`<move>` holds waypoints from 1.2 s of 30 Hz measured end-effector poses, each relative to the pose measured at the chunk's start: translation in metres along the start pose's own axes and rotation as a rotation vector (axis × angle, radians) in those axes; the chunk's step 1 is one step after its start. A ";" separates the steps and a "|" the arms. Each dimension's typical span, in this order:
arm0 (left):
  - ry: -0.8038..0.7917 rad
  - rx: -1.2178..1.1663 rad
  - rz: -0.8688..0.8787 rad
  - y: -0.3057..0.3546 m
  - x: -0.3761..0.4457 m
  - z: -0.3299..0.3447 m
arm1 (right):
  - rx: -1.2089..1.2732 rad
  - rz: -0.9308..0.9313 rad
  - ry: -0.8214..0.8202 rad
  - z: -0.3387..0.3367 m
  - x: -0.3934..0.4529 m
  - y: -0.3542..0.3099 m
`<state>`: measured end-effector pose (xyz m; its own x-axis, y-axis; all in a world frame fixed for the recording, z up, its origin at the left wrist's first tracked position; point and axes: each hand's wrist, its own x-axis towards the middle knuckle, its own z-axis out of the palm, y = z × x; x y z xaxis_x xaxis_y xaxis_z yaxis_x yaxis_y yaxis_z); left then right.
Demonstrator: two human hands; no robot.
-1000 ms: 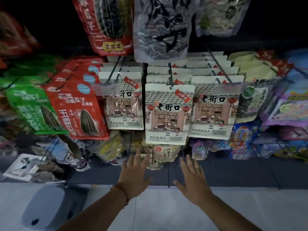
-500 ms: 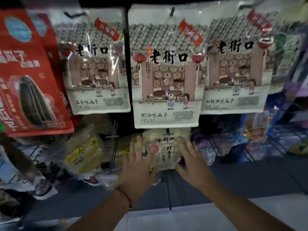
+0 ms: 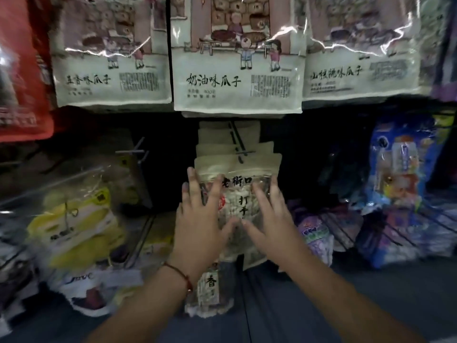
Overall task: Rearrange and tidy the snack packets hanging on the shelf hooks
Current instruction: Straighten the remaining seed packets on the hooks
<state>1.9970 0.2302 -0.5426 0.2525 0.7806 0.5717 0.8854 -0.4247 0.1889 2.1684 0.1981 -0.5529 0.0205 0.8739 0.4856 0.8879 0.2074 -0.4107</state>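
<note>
The front cream packet (image 3: 237,206) hangs on the lower-row hook (image 3: 238,142), centre of the view, w/ several same-type packets stacked behind it on the same hook. Both hands are flat on its face: left hand (image 3: 197,219) covers its left half, right hand (image 3: 269,219) its right half, fingers straight and spread, thumbs nearly meeting at the middle. Neither grip is closed round anything; they press, not pinch. Directly above, a row of three big cream bags (image 3: 237,78) hangs edge to edge and looks even already. Left of the packet, a yellow packet (image 3: 76,219) sits tilted and messy beside a bare hook (image 3: 133,152); right side, blue packets (image 3: 400,184) and purple packets (image 3: 314,233) lean at odd angles. Judging by this, the task is at an early-to-mid stage: upper row approx. done, centre stack being squared, lower-row neighbours left.
</note>
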 end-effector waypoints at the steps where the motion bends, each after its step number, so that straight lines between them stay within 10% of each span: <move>1: -0.007 0.005 -0.006 -0.001 0.005 0.001 | -0.003 0.009 0.000 0.001 0.006 0.001; 36: -0.223 -1.024 -0.442 -0.022 0.033 0.063 | 0.862 0.570 -0.099 0.057 0.060 0.032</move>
<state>2.0103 0.2940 -0.5778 0.1514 0.9759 0.1572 0.2052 -0.1866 0.9608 2.1721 0.2825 -0.5815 0.2615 0.9652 -0.0033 0.1275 -0.0380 -0.9911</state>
